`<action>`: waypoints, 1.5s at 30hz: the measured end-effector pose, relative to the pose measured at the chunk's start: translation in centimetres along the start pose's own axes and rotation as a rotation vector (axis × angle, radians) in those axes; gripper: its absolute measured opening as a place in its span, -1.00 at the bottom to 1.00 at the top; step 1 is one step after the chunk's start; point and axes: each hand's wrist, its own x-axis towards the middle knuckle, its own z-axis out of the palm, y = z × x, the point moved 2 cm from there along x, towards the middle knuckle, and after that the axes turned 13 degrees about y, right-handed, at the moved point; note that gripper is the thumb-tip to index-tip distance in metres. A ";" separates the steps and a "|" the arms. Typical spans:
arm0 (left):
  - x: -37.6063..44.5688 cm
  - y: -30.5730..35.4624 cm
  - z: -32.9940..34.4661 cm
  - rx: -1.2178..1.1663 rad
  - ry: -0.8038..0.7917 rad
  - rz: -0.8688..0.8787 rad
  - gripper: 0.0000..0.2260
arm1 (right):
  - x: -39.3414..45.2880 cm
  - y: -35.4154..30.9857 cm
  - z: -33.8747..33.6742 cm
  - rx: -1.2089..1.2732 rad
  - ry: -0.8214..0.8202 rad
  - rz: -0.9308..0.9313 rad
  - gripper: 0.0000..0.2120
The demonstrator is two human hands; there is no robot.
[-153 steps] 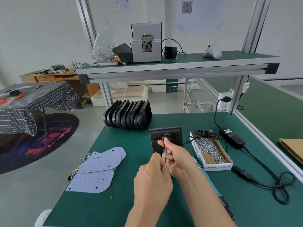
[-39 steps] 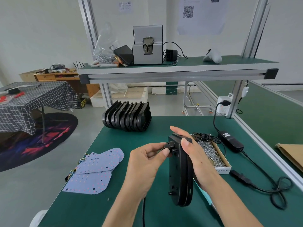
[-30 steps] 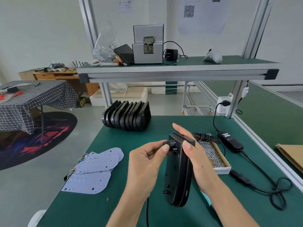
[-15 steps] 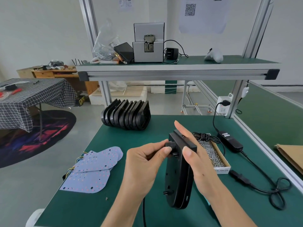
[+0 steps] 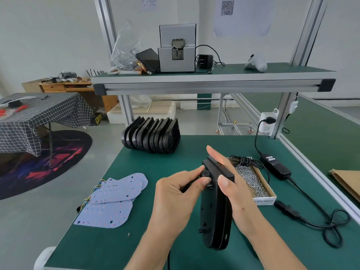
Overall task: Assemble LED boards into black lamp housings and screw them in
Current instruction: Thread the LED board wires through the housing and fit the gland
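Green table filled the lower frame, with a row of black housings standing at centre and pale LED boards lying lower left. One black lamp housing stood on edge at lower centre, right hand flat against its right side with fingers straight. Left hand had a narrow grip, pinching the small black knob on its left face; screw box sat just right.
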 end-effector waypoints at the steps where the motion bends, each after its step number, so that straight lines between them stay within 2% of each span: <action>1: -0.2 -0.2 -0.1 0.007 -0.011 -0.002 -0.77 | 0.0 -0.1 -0.1 -0.019 -0.009 0.003 -0.36; 6: -0.8 -0.7 -0.2 0.063 -0.074 0.035 -0.70 | -0.2 -0.4 -0.6 0.010 -0.010 0.021 -0.15; 9: -0.5 -0.5 -0.2 0.063 -0.026 0.052 -0.68 | -0.3 -0.3 -0.6 0.064 -0.002 0.014 -0.20; 13: -0.1 0.2 -0.5 0.191 -0.046 0.225 -0.74 | -0.4 0.2 -0.5 0.126 0.021 0.086 -0.37; 15: 0.0 0.4 -0.5 0.246 -0.067 0.271 -0.76 | -0.6 0.4 -0.6 0.149 0.002 0.113 -0.36; 20: 0.1 0.4 -0.8 0.250 -0.093 0.256 -0.78 | -0.5 0.8 -0.6 0.123 -0.053 0.104 -0.34; 28: 0.0 0.8 -0.3 0.287 -0.116 0.288 -0.81 | -0.5 1.2 -0.9 0.130 -0.038 0.107 -0.37; 34: -0.2 1.0 -0.2 0.237 -0.084 0.277 -0.76 | -0.8 1.8 -0.5 0.236 -0.035 0.173 -0.36; 45: -0.4 0.5 -0.2 0.268 -0.104 0.238 -0.74 | -1.2 3.0 -0.9 0.203 -0.011 0.163 -0.36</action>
